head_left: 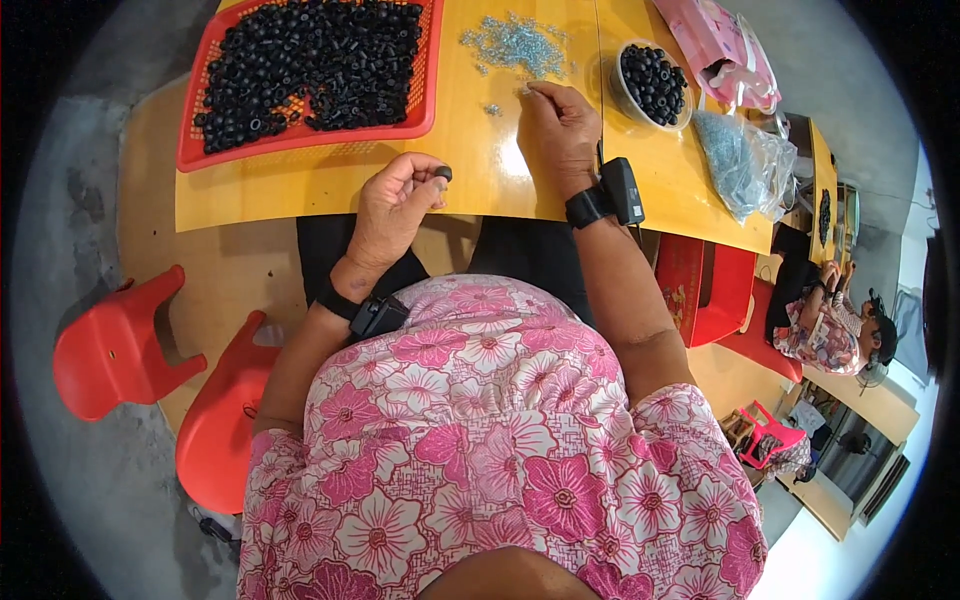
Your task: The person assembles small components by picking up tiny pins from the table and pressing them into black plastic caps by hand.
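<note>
My left hand (392,212) is just off the table's near edge, thumb and fingers closed on a small round black cap (443,173). Over the yellow table, my right hand (566,122) has its thumb and forefinger pinched together at the near side of a loose pile of small silvery-blue pieces (520,45), perhaps screws. What lies between those fingertips is too small to make out. A few of the same pieces (492,109) form a little cluster left of the right hand. Many black parts fill a red plastic basket (432,90) at the far left.
Right of my right hand stands a clear round tub (622,98) of black caps. Beyond it are a plastic bag (728,165) of silvery-blue pieces and a pink bag (700,40). Red stools (105,350) stand at left. Another person (825,325) sits at the far right.
</note>
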### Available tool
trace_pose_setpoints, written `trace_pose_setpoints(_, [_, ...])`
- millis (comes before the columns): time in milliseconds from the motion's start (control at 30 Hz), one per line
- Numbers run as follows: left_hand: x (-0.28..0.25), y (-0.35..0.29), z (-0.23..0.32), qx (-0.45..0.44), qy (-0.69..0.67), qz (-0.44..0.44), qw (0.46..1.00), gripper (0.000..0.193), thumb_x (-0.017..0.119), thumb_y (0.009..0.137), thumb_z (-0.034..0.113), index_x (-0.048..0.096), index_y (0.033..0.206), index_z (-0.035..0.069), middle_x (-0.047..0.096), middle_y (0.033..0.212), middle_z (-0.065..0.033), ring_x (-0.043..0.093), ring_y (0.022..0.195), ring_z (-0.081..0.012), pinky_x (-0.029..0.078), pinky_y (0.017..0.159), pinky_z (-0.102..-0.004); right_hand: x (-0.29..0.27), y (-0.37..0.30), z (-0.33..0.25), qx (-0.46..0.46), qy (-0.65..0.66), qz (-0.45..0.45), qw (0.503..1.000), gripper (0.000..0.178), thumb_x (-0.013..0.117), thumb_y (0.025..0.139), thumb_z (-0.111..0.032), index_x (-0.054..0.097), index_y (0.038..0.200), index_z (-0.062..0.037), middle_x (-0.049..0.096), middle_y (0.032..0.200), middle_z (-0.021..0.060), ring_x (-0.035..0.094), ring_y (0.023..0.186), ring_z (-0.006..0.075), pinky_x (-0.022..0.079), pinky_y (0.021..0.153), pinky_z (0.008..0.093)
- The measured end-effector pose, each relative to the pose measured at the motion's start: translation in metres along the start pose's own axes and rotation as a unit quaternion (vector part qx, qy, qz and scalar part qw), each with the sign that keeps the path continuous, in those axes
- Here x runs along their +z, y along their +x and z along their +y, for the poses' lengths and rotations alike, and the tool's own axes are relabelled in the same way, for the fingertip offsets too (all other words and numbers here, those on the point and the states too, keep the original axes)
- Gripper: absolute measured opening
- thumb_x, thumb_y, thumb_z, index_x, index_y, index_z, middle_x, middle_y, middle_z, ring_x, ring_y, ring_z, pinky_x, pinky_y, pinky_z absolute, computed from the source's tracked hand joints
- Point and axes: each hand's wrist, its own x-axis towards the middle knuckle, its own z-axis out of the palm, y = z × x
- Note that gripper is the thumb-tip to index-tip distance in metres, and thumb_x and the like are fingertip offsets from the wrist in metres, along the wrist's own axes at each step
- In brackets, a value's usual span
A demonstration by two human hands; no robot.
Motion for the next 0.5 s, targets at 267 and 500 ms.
trace_pose_setpoints(267, [0.001, 0.003, -0.002, 0.005, -0.028, 0.007, 1.0, 0.011, 0.055, 0.088, 0.005, 0.057, 0.097, 0.0, 0.057, 0.084, -0.0001, 0.054, 0.072, -0.0041, 0.051, 0.068, -0.0212, 0.004, -0.001, 0.001, -0.023, -0.035, 0.022, 0.999, 0.014, 0.068, 0.076, -0.013, 0.068, 0.084, -0.0024, 0.062, 0.073, 0.0104, 0.06, 0.064, 0.0178, 0.047, 0.06, 0.0283])
trace_pose_setpoints(500, [0.001, 0.002, -0.001, 0.0, -0.032, 0.01, 0.999, 0.012, 0.055, 0.088, 0.005, 0.057, 0.098, -0.001, 0.057, 0.083, 0.0, 0.055, 0.072, -0.0046, 0.05, 0.069, -0.0211, 0.002, 0.0, -0.018, -0.114, -0.28, 0.024, 0.953, 0.013, 0.065, 0.076, -0.013, 0.069, 0.084, -0.0037, 0.061, 0.073, 0.016, 0.061, 0.066, 0.0267, 0.048, 0.06, 0.0313])
